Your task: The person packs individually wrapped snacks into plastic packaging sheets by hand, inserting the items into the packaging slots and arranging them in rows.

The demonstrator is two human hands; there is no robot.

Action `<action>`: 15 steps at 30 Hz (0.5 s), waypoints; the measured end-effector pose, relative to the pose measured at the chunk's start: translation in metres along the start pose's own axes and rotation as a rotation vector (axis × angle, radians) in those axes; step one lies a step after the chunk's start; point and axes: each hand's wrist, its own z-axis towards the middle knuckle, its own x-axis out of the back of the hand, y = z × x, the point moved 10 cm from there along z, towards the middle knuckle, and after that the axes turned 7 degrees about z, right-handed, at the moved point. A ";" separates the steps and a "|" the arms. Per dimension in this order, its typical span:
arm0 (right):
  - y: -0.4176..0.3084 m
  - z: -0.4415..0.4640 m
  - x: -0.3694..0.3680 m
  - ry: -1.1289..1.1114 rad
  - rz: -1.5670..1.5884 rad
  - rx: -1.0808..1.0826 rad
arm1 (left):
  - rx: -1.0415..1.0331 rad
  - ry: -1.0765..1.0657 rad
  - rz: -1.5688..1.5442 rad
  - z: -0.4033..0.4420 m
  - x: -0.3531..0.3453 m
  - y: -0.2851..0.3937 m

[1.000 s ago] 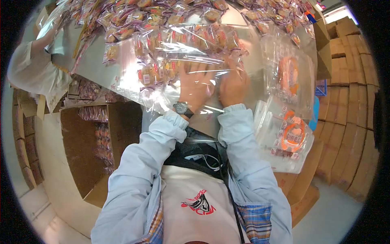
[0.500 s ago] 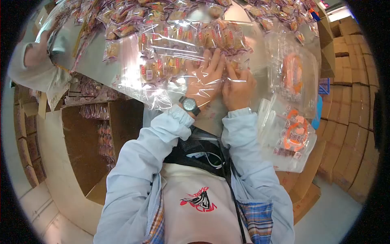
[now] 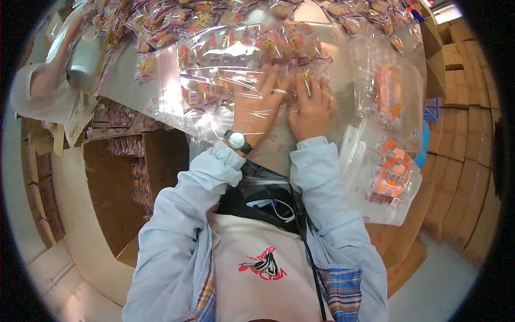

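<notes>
Head view showed the left hand [image 3: 255, 111] and right hand [image 3: 313, 112] against wrapped snacks [image 3: 306, 45], grip unclear, these seemingly light, slippery, crushable, best held by their edges.

To my left I note an open cardboard carton [image 3: 110, 198], its dark interior facing me. Farther left, smaller brown boxes [image 3: 47, 196] are stacked in a column. At upper left, a co-worker's pale, loose sleeve [image 3: 59, 110] is in view. To my right, brown cartons [image 3: 456, 134] stand in a tall, close-set stack. Near that stack I record a blue crate [image 3: 431, 109] and, just below it, a brighter blue object [image 3: 423, 145], identity undetermined. Grey floor [image 3: 450, 263] shows at lower right. At my waist, a looped white cable [image 3: 289, 210] lies against black material [image 3: 230, 201].
</notes>
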 end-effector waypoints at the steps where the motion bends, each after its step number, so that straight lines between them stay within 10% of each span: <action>1: 0.002 0.000 -0.004 0.022 0.014 0.002 | 0.016 0.021 -0.018 0.001 0.001 0.001; 15: 0.002 -0.018 -0.024 -0.070 0.453 -0.150 | 0.102 0.066 0.056 0.021 -0.001 0.000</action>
